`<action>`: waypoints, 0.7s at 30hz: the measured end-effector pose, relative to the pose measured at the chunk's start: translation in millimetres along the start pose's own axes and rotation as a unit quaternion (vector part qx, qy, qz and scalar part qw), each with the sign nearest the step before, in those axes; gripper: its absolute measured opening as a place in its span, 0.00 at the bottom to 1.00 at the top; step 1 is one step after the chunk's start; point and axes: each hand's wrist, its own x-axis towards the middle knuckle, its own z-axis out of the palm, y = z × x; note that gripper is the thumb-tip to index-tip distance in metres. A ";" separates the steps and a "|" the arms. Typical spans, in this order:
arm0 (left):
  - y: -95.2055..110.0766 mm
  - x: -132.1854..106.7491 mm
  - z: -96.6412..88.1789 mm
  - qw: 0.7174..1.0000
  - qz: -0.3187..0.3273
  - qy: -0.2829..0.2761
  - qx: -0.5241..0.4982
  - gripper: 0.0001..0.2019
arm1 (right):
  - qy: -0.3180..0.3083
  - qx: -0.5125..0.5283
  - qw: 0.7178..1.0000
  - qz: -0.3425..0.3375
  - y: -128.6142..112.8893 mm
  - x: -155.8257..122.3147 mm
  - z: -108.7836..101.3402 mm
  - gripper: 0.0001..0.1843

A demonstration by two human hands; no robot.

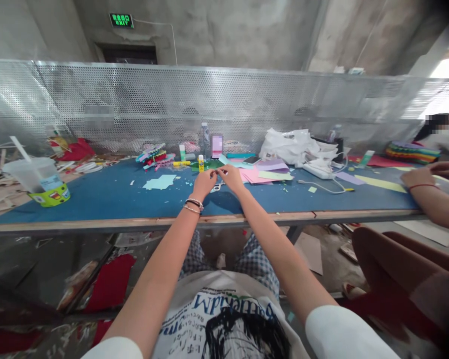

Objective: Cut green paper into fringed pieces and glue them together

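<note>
Over the blue table, my left hand [205, 182] and my right hand [230, 178] meet fingertip to fingertip. Both are closed in a pinch; what they hold, if anything, is too small to make out. A small pale piece with loops, perhaps scissor handles [217, 187], lies just below them. An upright yellow glue stick [201, 163] stands behind my left hand. Pink paper sheets [252, 175] lie right of my right hand, with a pale yellow-green strip [275, 175] on top. To the left is a light blue sheet [160, 182] with cut edges.
A phone [217, 145] stands upright at the back beside a clear bottle [204, 137]. White plastic bags [288, 144] and a white cable [322, 187] are to the right. A lidded cup with straw [37, 179] stands far left. Another person's hands [421, 177] work at far right.
</note>
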 end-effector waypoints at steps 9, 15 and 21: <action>-0.1 0.1 0.6 1.000 -0.002 0.005 -0.013 0.14 | 0.002 0.011 1.000 0.007 3.1 1.6 1.9 0.12; 1.3 2.0 0.1 0.997 0.000 0.019 -0.075 0.16 | 0.017 0.012 1.000 -0.007 2.3 1.8 1.8 0.12; 5.2 5.8 -3.3 0.969 -0.063 -0.003 -0.241 0.17 | 0.054 0.022 0.997 -0.055 -1.1 0.1 0.0 0.11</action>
